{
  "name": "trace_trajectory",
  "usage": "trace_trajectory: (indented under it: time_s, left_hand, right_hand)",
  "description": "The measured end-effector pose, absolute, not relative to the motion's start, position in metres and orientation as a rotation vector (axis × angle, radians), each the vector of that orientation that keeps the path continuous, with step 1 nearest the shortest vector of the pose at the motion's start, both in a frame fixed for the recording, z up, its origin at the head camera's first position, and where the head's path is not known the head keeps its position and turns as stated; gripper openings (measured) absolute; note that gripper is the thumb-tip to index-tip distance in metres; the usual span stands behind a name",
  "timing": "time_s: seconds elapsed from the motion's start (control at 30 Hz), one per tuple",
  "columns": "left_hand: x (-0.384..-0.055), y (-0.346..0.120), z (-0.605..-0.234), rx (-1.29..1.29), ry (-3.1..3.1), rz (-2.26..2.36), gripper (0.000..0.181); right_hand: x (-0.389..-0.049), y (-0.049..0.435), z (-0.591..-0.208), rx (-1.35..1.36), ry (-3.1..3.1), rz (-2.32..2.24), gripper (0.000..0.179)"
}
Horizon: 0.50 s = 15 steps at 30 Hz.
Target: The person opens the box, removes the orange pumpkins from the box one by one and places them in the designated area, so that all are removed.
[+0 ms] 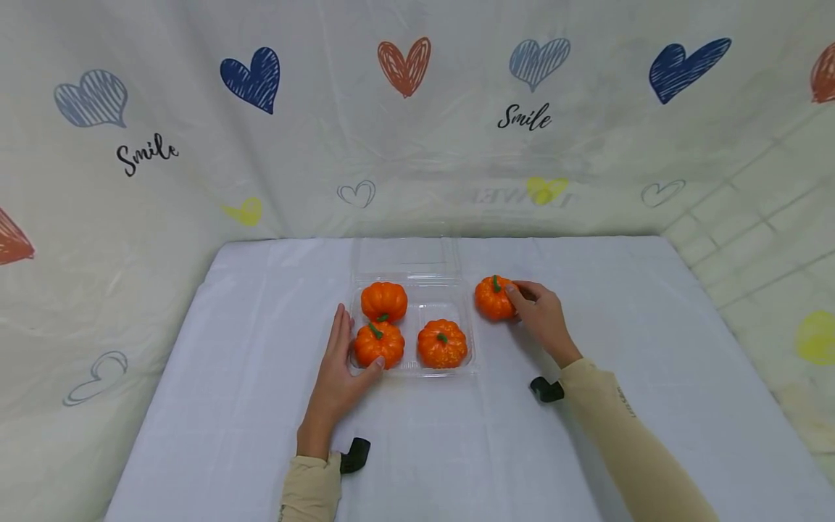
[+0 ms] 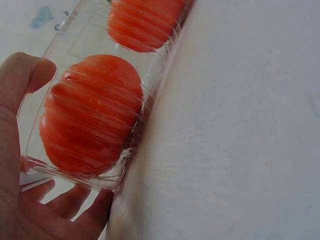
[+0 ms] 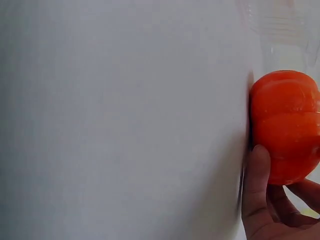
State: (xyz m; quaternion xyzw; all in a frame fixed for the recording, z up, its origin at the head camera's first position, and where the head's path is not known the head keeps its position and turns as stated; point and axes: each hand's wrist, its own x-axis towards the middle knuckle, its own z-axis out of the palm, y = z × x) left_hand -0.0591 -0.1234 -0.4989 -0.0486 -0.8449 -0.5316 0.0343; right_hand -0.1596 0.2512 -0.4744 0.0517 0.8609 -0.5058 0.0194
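A clear plastic clamshell container (image 1: 427, 372) lies with its lid raised at the back. Three small orange toy pumpkins sit in it: one at back left (image 1: 383, 299), one at front left (image 1: 379, 345), one at front right (image 1: 443, 344). My left hand (image 1: 341, 373) grips the container's front left corner, thumb over the front rim and fingers along the left side. Through the ribbed wall in the left wrist view shows the front left pumpkin (image 2: 92, 115). Just right of the container, my right hand (image 1: 543, 317) holds a fourth pumpkin (image 1: 494, 298) between thumb and fingers, close to the table.
A white cloth covers the table (image 1: 215, 406). Behind it hangs a pale curtain (image 1: 313, 145) printed with hearts and words. A dark camera mount (image 1: 355, 455) is on the left wrist, and another mount (image 1: 546, 390) is on the right.
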Motion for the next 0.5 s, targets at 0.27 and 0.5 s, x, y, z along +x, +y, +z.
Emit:
trace_trajectory:
  time_s: [0.27,0.5]
  left_hand:
    - [-0.060,-0.125,-0.499,-0.137,-2.600,-1.646,0.109]
    - [-0.059,-0.124,-0.499,-0.143,-2.596,-1.659,0.108]
  right_hand:
    - [-0.155,0.247,-0.473,0.190,2.709,-1.546,0.063]
    - [-0.146,0.252,-0.464,0.176,2.828,-1.516,0.070]
